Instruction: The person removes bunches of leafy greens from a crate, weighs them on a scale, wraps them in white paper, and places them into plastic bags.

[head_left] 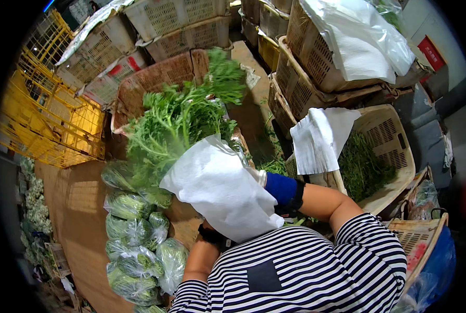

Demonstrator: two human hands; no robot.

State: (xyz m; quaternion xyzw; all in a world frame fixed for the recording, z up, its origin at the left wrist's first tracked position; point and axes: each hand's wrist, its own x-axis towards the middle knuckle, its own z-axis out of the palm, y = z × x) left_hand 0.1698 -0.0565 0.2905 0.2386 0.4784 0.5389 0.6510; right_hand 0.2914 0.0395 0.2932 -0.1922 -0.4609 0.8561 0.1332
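Observation:
A white sheet (217, 188), paper-like and soft, spreads in front of my chest over the lower end of a bunch of leafy greens (183, 122). The feathery leaves fan out beyond it toward the far left, and their tips are blurred. My left hand is under the sheet; only the forearm and a black wristband (210, 235) show. From the right my right hand (259, 177) reaches to the sheet's edge, with a blue cuff (281, 189) at the wrist. The sheet hides the fingers of both hands.
Several plastic-bagged greens (133, 232) lie at the left. Beyond the bunch stands a reddish-brown crate (154, 78). At right, a pale crate (392, 133) holds dark greens with a white cloth (321, 138) over its edge. Stacked crates and a yellow wire cage (60, 117) surround me.

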